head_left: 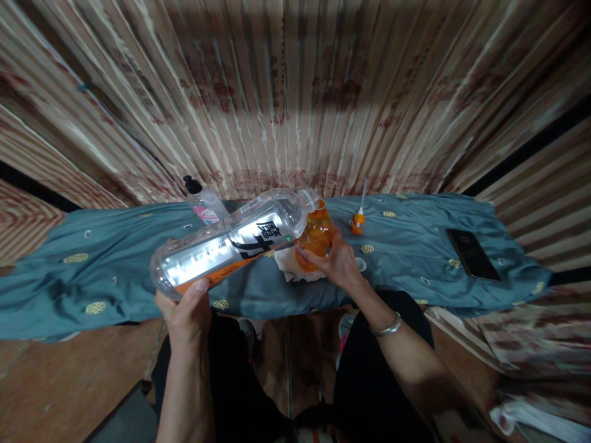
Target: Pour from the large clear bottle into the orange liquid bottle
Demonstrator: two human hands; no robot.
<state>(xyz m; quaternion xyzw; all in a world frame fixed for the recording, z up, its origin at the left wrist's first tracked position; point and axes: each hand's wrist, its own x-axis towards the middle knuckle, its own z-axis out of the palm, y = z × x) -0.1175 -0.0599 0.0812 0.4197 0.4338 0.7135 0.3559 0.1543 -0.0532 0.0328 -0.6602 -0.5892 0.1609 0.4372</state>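
Setting: pleated beige curtains (286, 92) with reddish printed motifs, too blurred to read; before them, a teal patterned cloth (406, 246) over a long surface.

Item: large clear bottle (221, 246), tilted, mouth to the right at the orange bottle's neck; contact cannot be told. Silver label with orange lower band; large black characters, apparently 魔力; smaller lettering illegible.

Item: orange bottle (318, 231), translucent, open-necked, above a crumpled white tissue (289, 264); no writing legible.

Left hand (187, 314): curled under the large clear bottle's base end, thumb on its near side; remaining fingers mostly hidden.

Right hand (339, 261): closed partway round the orange bottle, thumb on the near side, fingers partly hidden behind.

Also: orange pump top (357, 223) with pale tube; black-topped pump bottle (211, 204), pink-patterned label unreadable; dark phone (473, 254), far right.
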